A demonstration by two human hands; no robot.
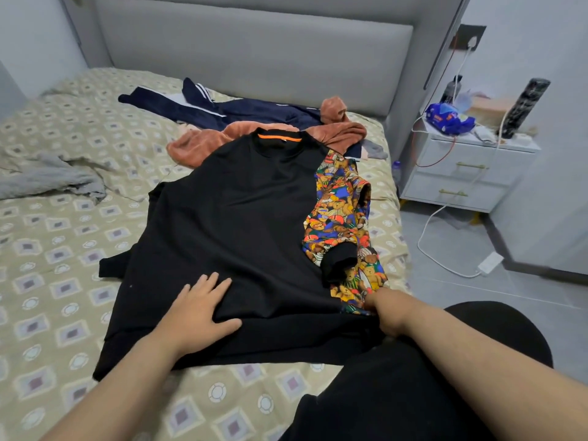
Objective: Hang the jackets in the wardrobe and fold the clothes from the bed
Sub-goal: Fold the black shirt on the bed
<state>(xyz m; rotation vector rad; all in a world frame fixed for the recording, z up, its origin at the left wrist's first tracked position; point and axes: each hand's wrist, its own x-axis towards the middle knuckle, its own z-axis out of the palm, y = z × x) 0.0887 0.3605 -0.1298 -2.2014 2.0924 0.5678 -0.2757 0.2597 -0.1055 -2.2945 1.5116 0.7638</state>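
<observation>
On my feed the sweatshirt (241,218) is black, with an orange strip (279,137) inside the collar. One sleeve (337,211) is printed in multicoloured teddy bears and ends in a black cuff (339,261). I see a beige sheet (63,249) with diamond motifs, a navy tracksuit (203,106) striped white, a rust-pink fleece (337,128) and a grey headboard (254,52).

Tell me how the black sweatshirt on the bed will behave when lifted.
Probably floppy: the black sweatshirt lies flat with soft creases and its bear-print sleeve is folded back on itself, so it should droop from any grip. Likely light; the fabric looks thin. Pushed, it would probably bunch rather than slide whole, as it wrinkles by the left hand.
</observation>
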